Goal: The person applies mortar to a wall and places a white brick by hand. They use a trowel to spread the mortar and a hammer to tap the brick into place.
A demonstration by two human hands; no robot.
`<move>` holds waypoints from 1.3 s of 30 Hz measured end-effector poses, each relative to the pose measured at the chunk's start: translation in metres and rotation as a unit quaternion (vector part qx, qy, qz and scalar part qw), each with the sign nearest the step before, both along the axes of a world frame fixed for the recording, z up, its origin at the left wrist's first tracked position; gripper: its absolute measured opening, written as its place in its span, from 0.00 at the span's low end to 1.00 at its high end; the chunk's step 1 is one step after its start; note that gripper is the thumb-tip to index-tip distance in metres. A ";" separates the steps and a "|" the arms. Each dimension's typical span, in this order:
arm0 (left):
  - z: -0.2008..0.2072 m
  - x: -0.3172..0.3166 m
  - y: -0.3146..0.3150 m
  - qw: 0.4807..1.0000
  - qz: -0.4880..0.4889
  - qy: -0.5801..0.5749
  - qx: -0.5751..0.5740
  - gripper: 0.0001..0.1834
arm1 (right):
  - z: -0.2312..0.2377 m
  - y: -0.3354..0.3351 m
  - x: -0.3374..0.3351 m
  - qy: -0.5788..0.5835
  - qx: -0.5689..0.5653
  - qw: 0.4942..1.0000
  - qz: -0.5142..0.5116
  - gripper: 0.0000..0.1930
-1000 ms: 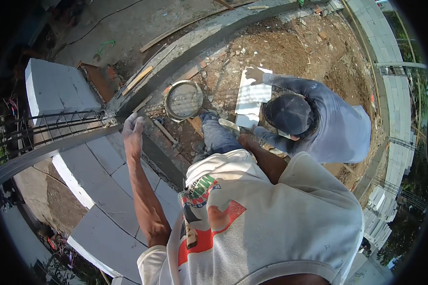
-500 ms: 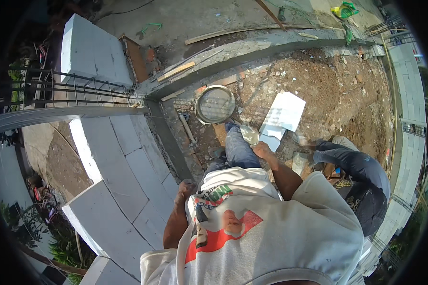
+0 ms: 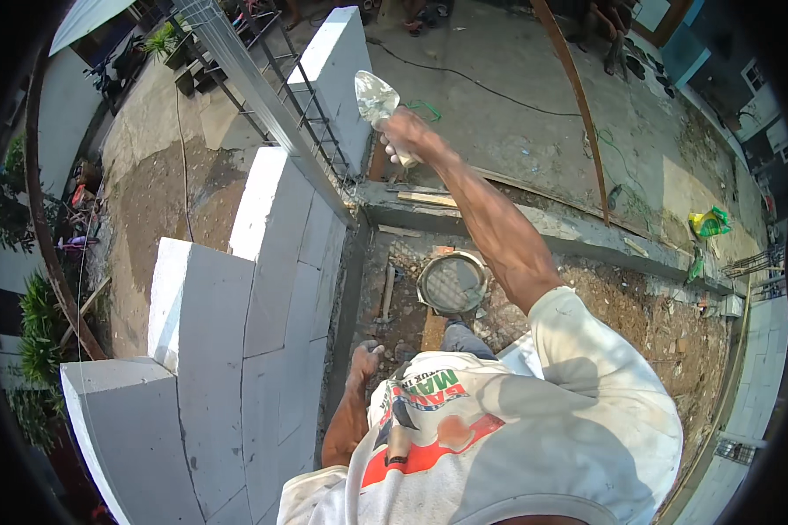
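Note:
My right arm reaches far forward, and my right hand (image 3: pixel 409 138) is closed round the handle of a mortar-smeared trowel (image 3: pixel 376 96). The blade points up and away, close to an upright white block (image 3: pixel 335 74) beside the rebar column (image 3: pixel 311 109). My left hand (image 3: pixel 365 359) hangs low by my side with its fingers curled; nothing shows in it. Just left of it rises a stepped wall of white blocks (image 3: pixel 280 271). Beyond my legs, a round bucket (image 3: pixel 453 282) of grey mortar sits on the ground, and a hammer-like tool (image 3: pixel 388 291) lies left of it.
A long grey metal bar (image 3: pixel 236 70) slants along the rebar to the wall's far end. A low concrete beam (image 3: pixel 543 229) crosses ahead, with a wooden strip (image 3: pixel 427 199) on it. A brown pole (image 3: pixel 578 105) leans beyond. Farther right lies a yellow-green bag (image 3: pixel 709 223).
My right hand has swung from beside my knee up, forward and left with the trowel. The view has shifted toward the left wall and farther ahead; the person on the right has left view.

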State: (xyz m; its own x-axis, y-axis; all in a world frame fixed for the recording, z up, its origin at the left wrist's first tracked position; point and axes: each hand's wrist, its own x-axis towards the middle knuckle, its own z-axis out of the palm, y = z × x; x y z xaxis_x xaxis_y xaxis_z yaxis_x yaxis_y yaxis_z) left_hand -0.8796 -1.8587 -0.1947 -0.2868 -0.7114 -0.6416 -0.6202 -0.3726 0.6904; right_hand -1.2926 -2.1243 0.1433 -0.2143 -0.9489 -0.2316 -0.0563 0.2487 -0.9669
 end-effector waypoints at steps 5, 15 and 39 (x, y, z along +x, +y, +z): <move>-0.048 0.043 0.052 0.980 0.081 0.048 0.176 0.21 | 0.027 -0.090 -0.011 -0.043 -0.043 0.998 0.026 0.15; -0.055 0.036 0.167 0.969 -0.085 -0.021 0.232 0.42 | -0.300 0.247 0.045 0.044 0.331 0.943 0.007 0.19; -0.156 -0.121 0.203 0.863 0.006 -0.456 0.215 0.43 | -0.759 0.335 -0.054 0.750 0.120 0.617 0.206 0.11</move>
